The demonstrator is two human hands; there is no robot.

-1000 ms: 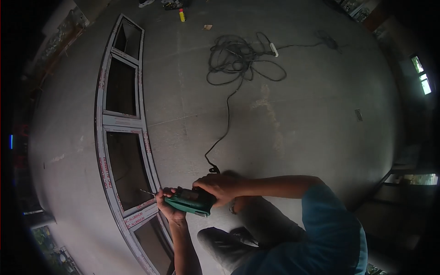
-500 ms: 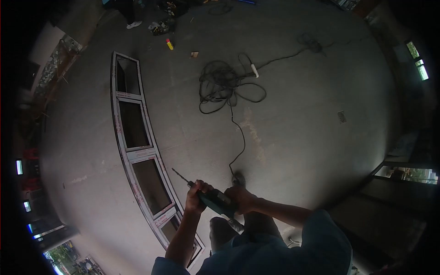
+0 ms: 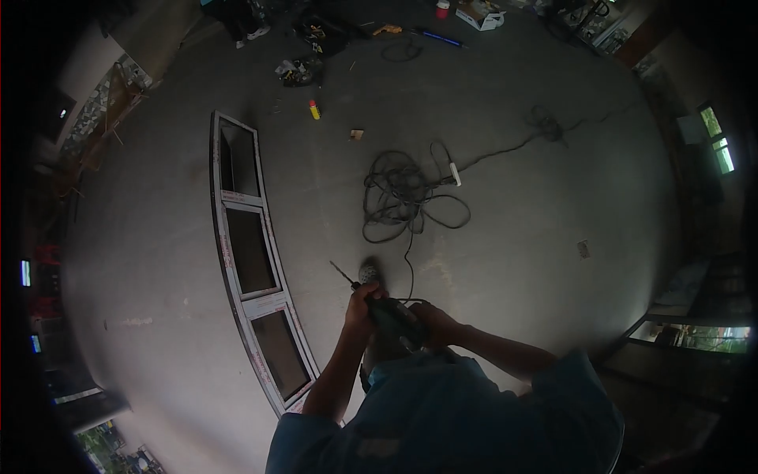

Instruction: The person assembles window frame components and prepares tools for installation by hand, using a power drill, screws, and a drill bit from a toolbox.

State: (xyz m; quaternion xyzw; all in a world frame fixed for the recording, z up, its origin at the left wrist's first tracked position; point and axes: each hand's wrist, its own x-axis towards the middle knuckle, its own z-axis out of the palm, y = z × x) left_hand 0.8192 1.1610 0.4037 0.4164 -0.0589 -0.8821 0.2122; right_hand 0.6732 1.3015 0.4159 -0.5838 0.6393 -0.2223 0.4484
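Observation:
A dark green power drill (image 3: 397, 322) is held between my two hands in front of my body. Its long bit (image 3: 343, 272) points up and to the left. My left hand (image 3: 362, 306) is wrapped round the front of the drill, just behind the bit. The rear part is gripped by my right hand (image 3: 434, 322). From the drill a thin black cord (image 3: 410, 272) runs to a tangled coil of black cable (image 3: 395, 197) on the floor, beside a white power strip (image 3: 455, 174). A shoe (image 3: 369, 271) shows just beyond the drill.
A long framed window unit (image 3: 261, 294) lies on the floor at the left. Farther off are a yellow and red can (image 3: 315, 110), a small tan piece (image 3: 357, 134), a blue tool (image 3: 440, 38), an open box (image 3: 480, 14) and another person's legs (image 3: 236, 24).
The floor objects have shifted down and slightly right in the view. A shoe now shows ahead of the drill. Both hands still hold the drill, now a little farther right and higher.

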